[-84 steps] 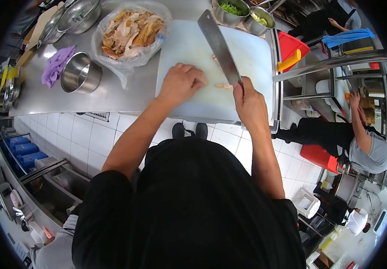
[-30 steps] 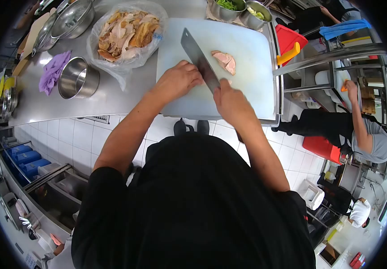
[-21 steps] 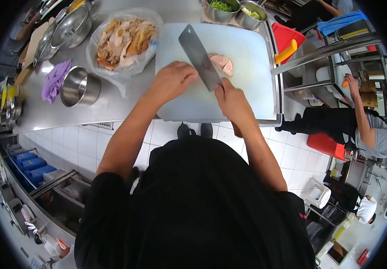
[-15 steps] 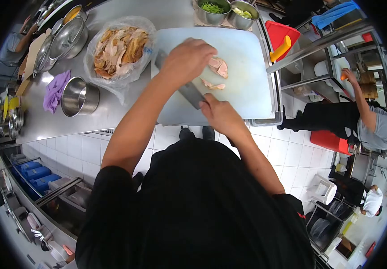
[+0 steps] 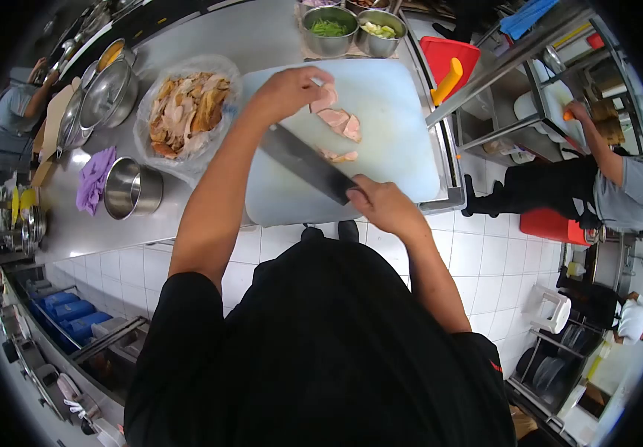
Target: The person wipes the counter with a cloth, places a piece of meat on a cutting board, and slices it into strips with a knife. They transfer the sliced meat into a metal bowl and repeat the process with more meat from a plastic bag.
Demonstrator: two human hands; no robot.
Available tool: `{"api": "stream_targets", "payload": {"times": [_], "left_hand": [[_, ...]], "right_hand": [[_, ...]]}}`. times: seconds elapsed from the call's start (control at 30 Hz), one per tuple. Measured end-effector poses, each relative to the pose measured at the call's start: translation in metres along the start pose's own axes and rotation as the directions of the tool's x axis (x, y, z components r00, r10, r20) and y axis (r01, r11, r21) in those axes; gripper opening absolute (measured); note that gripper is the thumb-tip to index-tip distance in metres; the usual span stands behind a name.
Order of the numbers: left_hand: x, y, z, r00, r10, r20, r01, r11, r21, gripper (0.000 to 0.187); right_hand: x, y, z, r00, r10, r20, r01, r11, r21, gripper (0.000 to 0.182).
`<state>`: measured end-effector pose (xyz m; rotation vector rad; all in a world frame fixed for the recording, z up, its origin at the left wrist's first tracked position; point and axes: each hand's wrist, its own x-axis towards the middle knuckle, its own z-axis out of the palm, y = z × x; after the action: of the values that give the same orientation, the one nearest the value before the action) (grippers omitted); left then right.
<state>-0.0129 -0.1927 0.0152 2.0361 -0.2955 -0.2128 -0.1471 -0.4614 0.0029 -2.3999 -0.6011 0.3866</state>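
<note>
Floor (image 5: 485, 287): white tiles, thin dark joints, brightly lit. Bench (image 5: 83, 235): bare metal finish, whitish glare toward its left end. Right side: round steel rail (image 5: 500, 65) slanting past the bench end, open metal framework beyond. Lower right: white plastic stool (image 5: 562, 313). Lower left: steel fixture (image 5: 109, 340) with blue containers (image 5: 72, 311) beside its beam.

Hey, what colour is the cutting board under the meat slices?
The cutting board is pale bluish white, showing best in the head view.
</note>
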Motion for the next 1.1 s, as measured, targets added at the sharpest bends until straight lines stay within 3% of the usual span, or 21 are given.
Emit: {"api": "stream_targets", "payload": {"times": [0.03, 0.1, 0.13, 0.2, 0.3, 0.33, 0.43, 0.53, 0.67, 0.77, 0.97, 1.07, 1.1], "left_hand": [[-0.013, 0.011, -0.012, 1.000, -0.023, 0.005, 0.024, 0.996, -0.090, 0.029], [-0.042, 0.017, -0.015, 0.993, -0.113, -0.018, 0.106, 0.968, -0.228, 0.030], [-0.055, 0.019, -0.005, 0.983, -0.178, -0.041, 0.160, 0.947, -0.280, 0.030], [-0.069, 0.005, 0.025, 0.959, -0.264, -0.098, 0.207, 0.896, -0.392, 0.028], [-0.083, -0.018, 0.069, 0.917, -0.287, -0.276, 0.305, 0.952, 0.024, 0.026], [-0.088, -0.026, 0.073, 0.938, -0.110, -0.329, 0.176, 0.968, 0.180, 0.024], [-0.102, -0.036, 0.063, 0.940, 0.047, -0.339, 0.109, 0.898, 0.427, 0.022], [-0.110, -0.034, 0.059, 0.940, 0.069, -0.333, 0.055, 0.936, 0.347, 0.018], [-0.108, -0.018, 0.076, 0.935, 0.049, -0.350, 0.101, 0.911, 0.399, 0.014], [-0.106, -0.019, 0.081, 0.936, 0.058, -0.348, 0.109, 0.890, 0.442, 0.012], [-0.104, -0.025, 0.080, 0.934, 0.056, -0.352, 0.111, 0.893, 0.437, 0.011], [-0.104, -0.025, 0.080, 0.934, 0.077, -0.348, 0.090, 0.894, 0.439, 0.011], [-0.105, -0.026, 0.080, 0.935, 0.089, -0.342, 0.077, 0.893, 0.443, 0.011]], "right_hand": [[-0.001, 0.004, -0.003, 0.999, -0.030, -0.037, 0.030, 1.000, 0.006, 0.028], [-0.002, -0.002, -0.024, 0.968, 0.234, 0.085, -0.243, 0.964, 0.112, 0.030], [0.000, -0.016, -0.038, 0.902, 0.404, 0.149, -0.428, 0.881, 0.202, 0.029], [0.005, 0.008, -0.028, 0.961, 0.276, 0.000, -0.274, 0.955, 0.110, 0.028], [0.012, 0.012, -0.019, 0.983, 0.049, -0.175, -0.066, 0.994, -0.091, 0.023], [0.015, 0.006, -0.019, 0.981, -0.004, -0.194, -0.026, 0.988, -0.152, 0.022], [0.022, -0.022, -0.020, 0.975, -0.063, -0.215, 0.018, 0.979, -0.204, 0.019], [0.036, -0.037, -0.014, 0.979, -0.090, -0.184, 0.043, 0.969, -0.244, 0.019], [0.053, -0.042, -0.010, 0.996, -0.057, -0.071, 0.028, 0.934, -0.356, 0.023], [0.035, -0.054, -0.019, 0.985, 0.166, 0.044, -0.131, 0.891, -0.434, 0.022], [0.047, -0.045, 0.006, 0.995, 0.096, -0.033, -0.101, 0.911, -0.401, 0.022], [0.058, -0.045, -0.010, 1.000, 0.027, 0.011, -0.021, 0.920, -0.392, 0.022], [0.051, -0.051, -0.014, 0.997, 0.072, 0.017, -0.059, 0.915, -0.400, 0.023]]}}
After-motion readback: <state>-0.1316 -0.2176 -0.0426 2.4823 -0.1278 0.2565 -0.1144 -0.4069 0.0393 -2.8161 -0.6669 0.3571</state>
